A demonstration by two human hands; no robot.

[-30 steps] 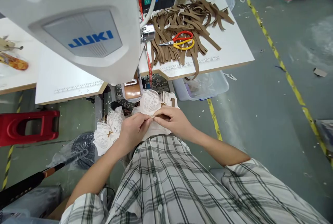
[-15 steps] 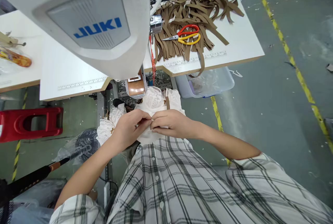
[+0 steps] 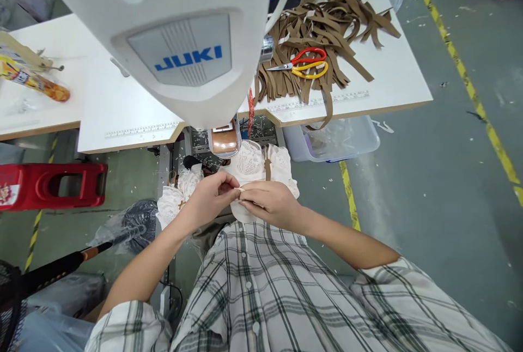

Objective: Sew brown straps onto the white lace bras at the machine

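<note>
A white lace bra (image 3: 248,159) lies in front of my body below the sewing machine head (image 3: 241,19), with a short brown strip (image 3: 267,170) on it. My left hand (image 3: 210,199) pinches the near edge of the bra between thumb and fingertips. Close against it, my right hand (image 3: 273,204) has its fingers together on the same edge, fingertips nearly touching those of the left. The exact bit of fabric between the fingers is mostly hidden. More white lace pieces (image 3: 169,204) hang to the left of my left hand.
Brown fabric strips (image 3: 322,30) are heaped on the white table (image 3: 404,82), with red-and-yellow-handled scissors (image 3: 302,64) on top. Under its edge stands a clear plastic bin (image 3: 347,139). A red stool (image 3: 96,183), a black fan (image 3: 24,286) and a bottle (image 3: 36,80) are at left.
The view has shifted, so table and machine appear farther right and slightly lower. My hands stay together at the bra's edge, with the right fingers slightly re-angled.
</note>
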